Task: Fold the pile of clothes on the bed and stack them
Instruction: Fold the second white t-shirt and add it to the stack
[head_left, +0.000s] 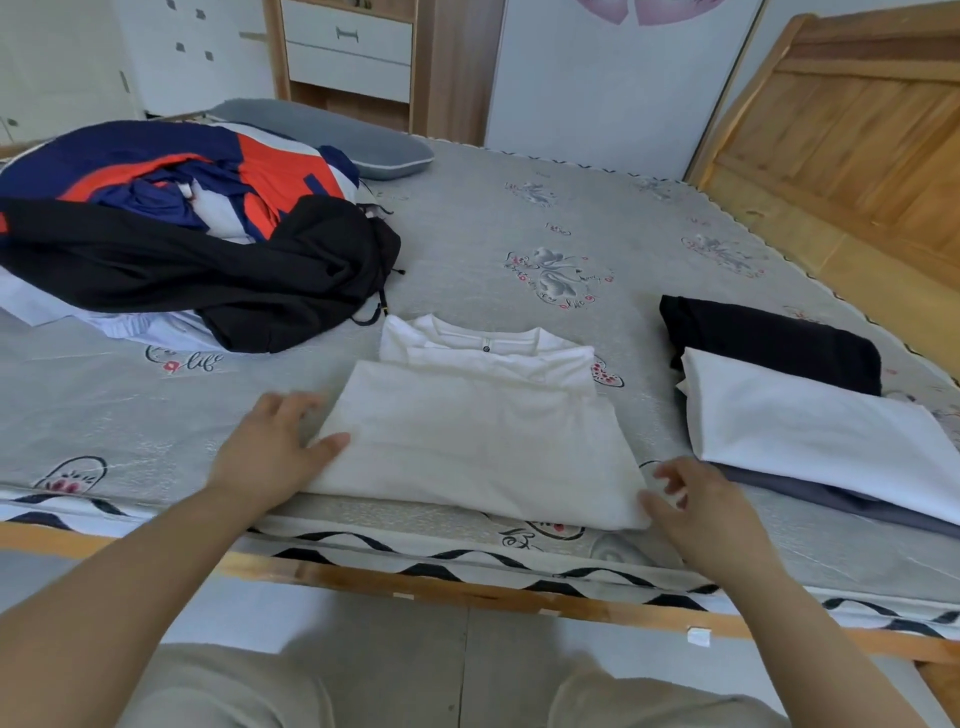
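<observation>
A white shirt (478, 436) lies partly folded near the bed's front edge, its collar pointing away from me. My left hand (270, 447) pinches the shirt's left edge, thumb on top. My right hand (701, 499) pinches the shirt's lower right corner with curled fingers. To the right lies a stack of folded clothes (810, 415): a white piece on top, a black one behind it, a grey one underneath. A loose pile of clothes (182, 234) in black, navy, orange and white sits at the left.
The bed (519, 218) has a grey patterned cover and a wooden front rail (467, 587). A grey pillow (332, 135) lies at the back left. A wooden headboard (852, 156) rises on the right. Drawers stand behind the bed.
</observation>
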